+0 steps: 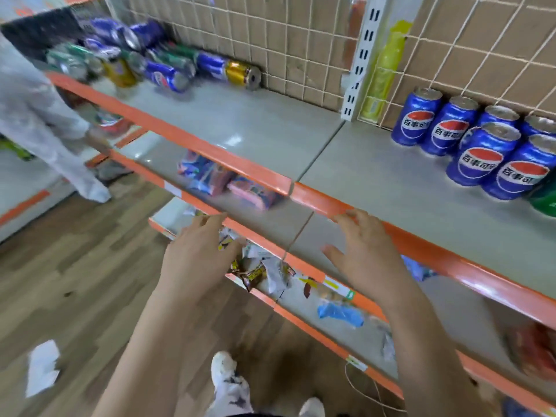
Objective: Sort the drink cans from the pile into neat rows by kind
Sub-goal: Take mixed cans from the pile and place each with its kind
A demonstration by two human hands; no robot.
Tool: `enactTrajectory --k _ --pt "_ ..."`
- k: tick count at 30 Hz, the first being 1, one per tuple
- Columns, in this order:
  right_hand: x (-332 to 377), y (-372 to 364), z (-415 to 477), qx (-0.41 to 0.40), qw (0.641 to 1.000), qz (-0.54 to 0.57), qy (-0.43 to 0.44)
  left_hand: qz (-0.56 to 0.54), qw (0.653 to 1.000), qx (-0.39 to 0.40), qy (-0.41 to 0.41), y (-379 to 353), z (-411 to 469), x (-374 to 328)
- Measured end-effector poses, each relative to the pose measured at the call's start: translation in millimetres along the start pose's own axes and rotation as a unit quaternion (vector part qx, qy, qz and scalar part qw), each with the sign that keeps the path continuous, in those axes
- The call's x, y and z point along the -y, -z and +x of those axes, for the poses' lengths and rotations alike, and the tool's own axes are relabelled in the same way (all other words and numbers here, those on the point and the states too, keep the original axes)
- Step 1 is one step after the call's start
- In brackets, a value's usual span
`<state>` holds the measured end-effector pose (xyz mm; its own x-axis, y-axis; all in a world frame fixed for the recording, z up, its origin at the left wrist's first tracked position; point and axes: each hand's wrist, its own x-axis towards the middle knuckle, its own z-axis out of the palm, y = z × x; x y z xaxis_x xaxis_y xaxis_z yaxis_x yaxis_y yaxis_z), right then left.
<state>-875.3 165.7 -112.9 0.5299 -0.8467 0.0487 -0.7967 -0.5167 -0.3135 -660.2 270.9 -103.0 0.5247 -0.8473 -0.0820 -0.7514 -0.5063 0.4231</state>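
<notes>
A pile of drink cans [126, 58] lies tumbled at the far left of the top shelf [270, 130]: blue, green and gold ones, with a gold can [240, 73] on its side at the pile's right end. On the right, several blue cans [478, 149] stand upright in rows by the wire back, with a green can [546, 200] at the frame's edge. My left hand [198, 257] and my right hand [367, 251] hover in front of the shelf's orange edge, fingers spread, both holding nothing.
Lower shelves hold snack packets [210, 176] and loose wrappers [264, 272]. Another person in white clothing [39, 115] stands at the left beside the pile. A wire grid backs the shelf, with a white upright post [361, 61]. Paper [42, 368] lies on the wooden floor.
</notes>
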Motion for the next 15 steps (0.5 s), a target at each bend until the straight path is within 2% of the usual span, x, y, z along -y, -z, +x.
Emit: enactTrajectory --k 3,8,12,15 --pt "44.0 -13.3 25.5 0.044 0.998 -0.003 0.035 -0.012 0.999 0.024 0.024 21.4 8.4 44.2" --pt "137.3 -40.9 78.9 0.158 0.984 0.038 0.078 -0.029 0.993 0.112 0.031 68.7 35.3 132.8" --pt "205.4 -56.6 120.6 0.195 0.975 0.054 0.092 -0.016 0.996 0.049 0.074 99.9 58.4 191.0" --pt "237.5 -63.8 146.9 0.191 0.974 0.067 0.105 -0.008 0.995 0.049 0.087 116.6 74.3 222.9"
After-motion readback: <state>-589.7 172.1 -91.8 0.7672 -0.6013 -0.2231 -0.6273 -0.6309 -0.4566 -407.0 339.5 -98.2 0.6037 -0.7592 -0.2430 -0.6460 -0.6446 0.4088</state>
